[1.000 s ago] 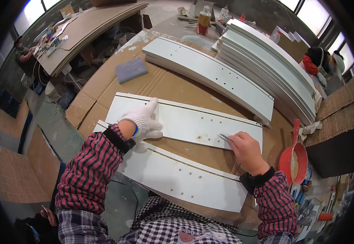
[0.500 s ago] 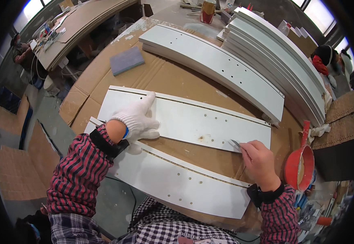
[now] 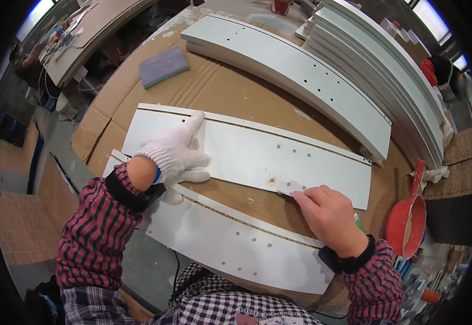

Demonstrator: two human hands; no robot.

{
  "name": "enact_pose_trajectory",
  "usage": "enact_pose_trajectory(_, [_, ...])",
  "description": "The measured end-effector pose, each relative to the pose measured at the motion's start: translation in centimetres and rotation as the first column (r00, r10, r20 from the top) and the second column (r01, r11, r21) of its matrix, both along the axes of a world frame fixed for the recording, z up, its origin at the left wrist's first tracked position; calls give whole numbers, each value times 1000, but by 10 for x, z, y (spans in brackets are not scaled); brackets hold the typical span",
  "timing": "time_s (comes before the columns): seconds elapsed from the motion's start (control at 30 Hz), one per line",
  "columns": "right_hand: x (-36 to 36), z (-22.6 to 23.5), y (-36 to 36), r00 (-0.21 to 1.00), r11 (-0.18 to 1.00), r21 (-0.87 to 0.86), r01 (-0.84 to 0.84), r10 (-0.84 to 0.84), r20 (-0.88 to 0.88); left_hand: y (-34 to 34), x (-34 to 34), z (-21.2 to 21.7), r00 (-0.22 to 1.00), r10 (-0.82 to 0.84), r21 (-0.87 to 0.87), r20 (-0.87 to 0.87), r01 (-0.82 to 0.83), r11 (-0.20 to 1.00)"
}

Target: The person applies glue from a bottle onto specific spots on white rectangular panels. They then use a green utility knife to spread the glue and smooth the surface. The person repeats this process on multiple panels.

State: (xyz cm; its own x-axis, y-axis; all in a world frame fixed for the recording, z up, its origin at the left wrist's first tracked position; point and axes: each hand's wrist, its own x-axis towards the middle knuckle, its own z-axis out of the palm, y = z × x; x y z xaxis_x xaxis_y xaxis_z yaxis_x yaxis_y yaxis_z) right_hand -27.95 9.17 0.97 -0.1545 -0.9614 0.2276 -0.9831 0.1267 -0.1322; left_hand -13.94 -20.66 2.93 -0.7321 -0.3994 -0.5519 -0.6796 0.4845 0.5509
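Note:
A white drawer-front-like board with a long groove and several small filled holes lies across the cardboard. My left hand, in a white knit glove, rests on its left part with fingers spread flat. Bare, my right hand is closed round a thin-bladed knife, its tip at the board's near edge beside the holes. Past my palm shows a bit of green, perhaps its handle. A brownish smudge marks one hole. Closer to me lies a second white board with similar filled holes, under my right wrist.
Beyond the board lies a grey-purple sanding block. Stacked curved white boards stand at the back, with a taller stack at the right. A red pan sits at the right edge. Other people are in the background.
My right hand has moved left, bringing the blade along the near edge toward the smudged hole. The smear around that hole is smaller. My left hand stays on the board; the view has shifted slightly.

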Motion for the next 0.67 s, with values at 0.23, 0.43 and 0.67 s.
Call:
enact_pose_trajectory(0.23, [5, 30, 45, 964, 984, 22, 176, -177, 199, -10, 18, -9, 995, 38, 28, -92, -36, 999])
enact_pose_trajectory(0.43, [4, 25, 171, 809, 821, 152, 550, -569, 146, 1, 60, 44, 938, 110, 34, -329, -105, 994])
enact_pose_trajectory(0.67, [74, 26, 164, 836, 859, -50, 509, -480, 267, 65, 155, 67, 821, 307, 421, -482, -91, 902])
